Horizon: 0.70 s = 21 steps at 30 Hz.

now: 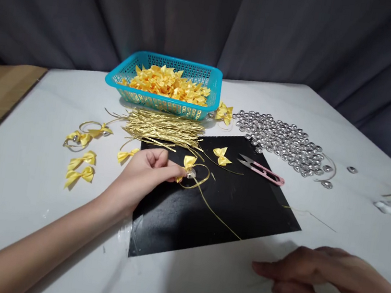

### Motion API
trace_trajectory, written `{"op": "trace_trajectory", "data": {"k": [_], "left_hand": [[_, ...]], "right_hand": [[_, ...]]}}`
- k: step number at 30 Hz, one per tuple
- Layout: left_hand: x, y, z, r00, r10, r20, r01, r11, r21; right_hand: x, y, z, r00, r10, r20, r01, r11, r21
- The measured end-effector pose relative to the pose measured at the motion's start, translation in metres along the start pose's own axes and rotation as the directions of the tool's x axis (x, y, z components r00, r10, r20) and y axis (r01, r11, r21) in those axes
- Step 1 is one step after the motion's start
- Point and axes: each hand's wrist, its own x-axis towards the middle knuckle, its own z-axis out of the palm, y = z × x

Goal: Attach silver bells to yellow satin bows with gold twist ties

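My left hand pinches a yellow ribbon bow with a shiny silver domed piece at its middle, above the black mat. A thin gold cord loops around the bow, and one strand runs toward the lower right. My right hand is at the lower right, its thumb and finger close together. A faint piece of cord shows between these fingertips, slightly blurred. Pink-handled thread snips and another yellow bow lie on the mat.
Behind the mat are a heap of gold cords and a blue basket full of yellow bows. Many silver domed pieces spread at the right. Loose yellow bows lie at the left. A grey curtain hangs behind the white table.
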Motion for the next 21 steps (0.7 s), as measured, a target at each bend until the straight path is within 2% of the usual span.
{"op": "trace_trajectory", "data": {"k": [4,7,9,12,14,17,21], "left_hand": [[-0.005,0.004,0.002,1.000,0.013,-0.005,-0.013,0.998,0.066],[-0.008,0.008,0.002,1.000,0.022,0.007,-0.022,0.996,0.086],[-0.008,0.009,0.002,0.999,0.034,0.003,-0.034,0.995,0.091],[-0.007,0.010,0.000,0.998,0.059,-0.018,-0.057,0.994,0.089],[-0.006,0.008,-0.001,0.998,0.054,-0.025,-0.051,0.993,0.103],[-0.006,0.004,0.000,0.998,0.066,-0.008,-0.064,0.987,0.147],[-0.010,0.002,0.006,0.992,0.127,0.010,-0.126,0.968,0.216]], "right_hand": [[0.019,-0.010,0.002,0.989,-0.066,-0.133,0.072,0.997,0.035],[0.032,-0.010,0.003,0.957,-0.210,-0.198,0.191,0.975,-0.111],[0.036,-0.005,0.001,0.917,-0.306,-0.255,0.251,0.941,-0.227],[0.035,0.004,-0.006,0.896,-0.298,-0.328,0.211,0.938,-0.277],[0.034,0.004,-0.010,0.900,-0.236,-0.365,0.155,0.959,-0.240],[0.037,-0.005,-0.010,0.885,-0.212,-0.413,0.179,0.977,-0.118],[0.051,-0.026,0.002,0.933,-0.204,-0.297,0.277,0.934,0.227]]}}
